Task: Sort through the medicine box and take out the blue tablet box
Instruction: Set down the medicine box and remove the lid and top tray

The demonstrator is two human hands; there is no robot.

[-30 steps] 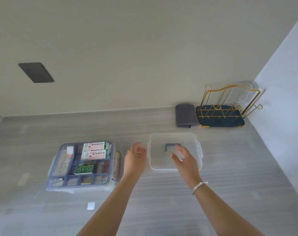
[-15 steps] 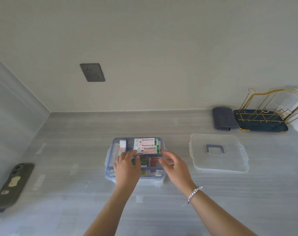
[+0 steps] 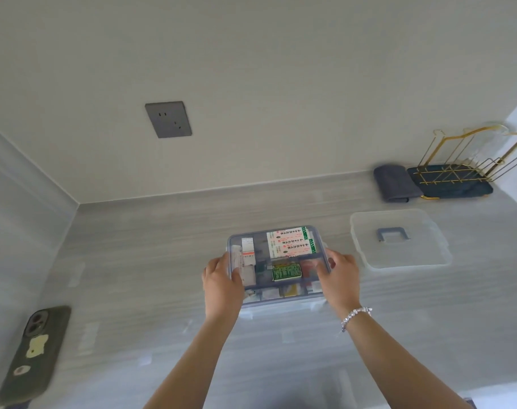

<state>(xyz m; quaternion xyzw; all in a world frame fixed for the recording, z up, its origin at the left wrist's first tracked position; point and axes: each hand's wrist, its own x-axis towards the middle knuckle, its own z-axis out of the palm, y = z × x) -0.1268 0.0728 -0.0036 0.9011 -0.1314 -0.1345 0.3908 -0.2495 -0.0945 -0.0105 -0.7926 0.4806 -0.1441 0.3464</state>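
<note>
Both hands, left hand (image 3: 222, 283) and right hand (image 3: 338, 277), grip the medicine box's tray (image 3: 276, 262) by its side rims; light, stiff plastic, contents likely loose.

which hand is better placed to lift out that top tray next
Neither alone, probably both. The left hand grips the left edge of the divided tray and the right hand grips its right edge, so a level two-handed lift suits. No blue tablet box shows yet.
</note>
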